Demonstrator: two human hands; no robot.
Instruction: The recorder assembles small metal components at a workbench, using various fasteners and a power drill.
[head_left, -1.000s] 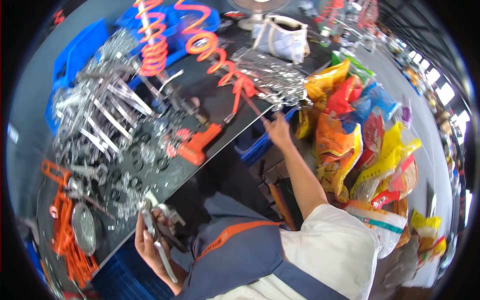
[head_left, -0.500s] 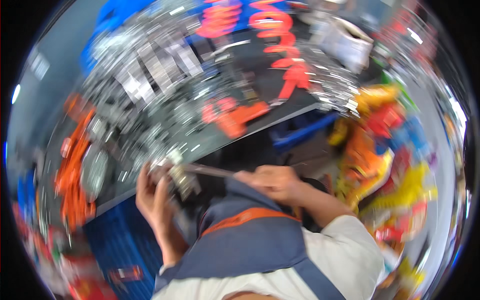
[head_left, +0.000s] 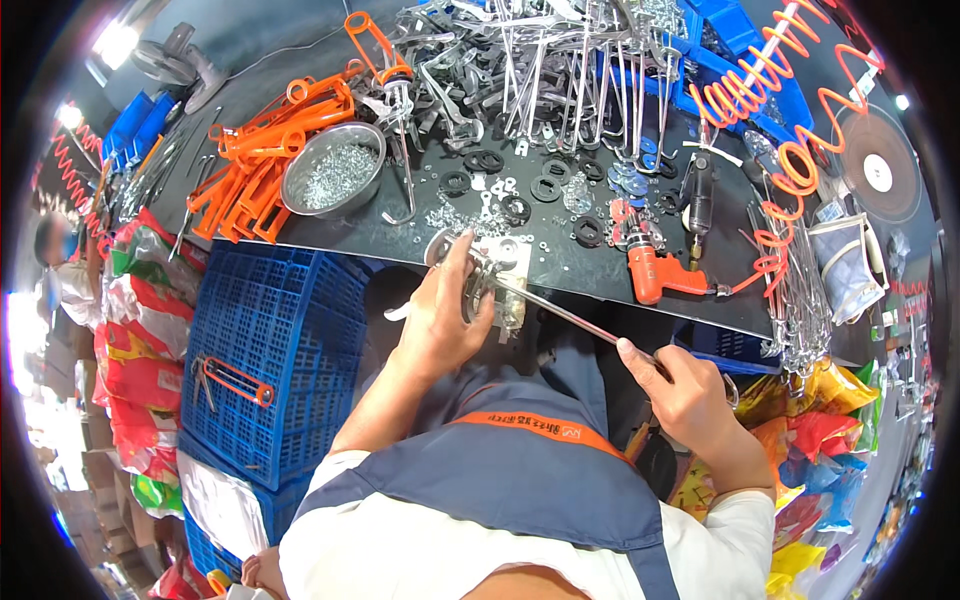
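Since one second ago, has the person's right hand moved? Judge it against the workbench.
Yes. The right hand has come back off the workbench toward the body, now gripping the metal rod.

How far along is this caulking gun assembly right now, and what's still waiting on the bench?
Done: finished orange frames lie stacked left of the steel bowl of small hardware. In hand: the left hand grips a metal handle assembly at the table edge while the right hand holds the long rod that runs into it. Left: a large heap of bare metal parts and loose black washers.
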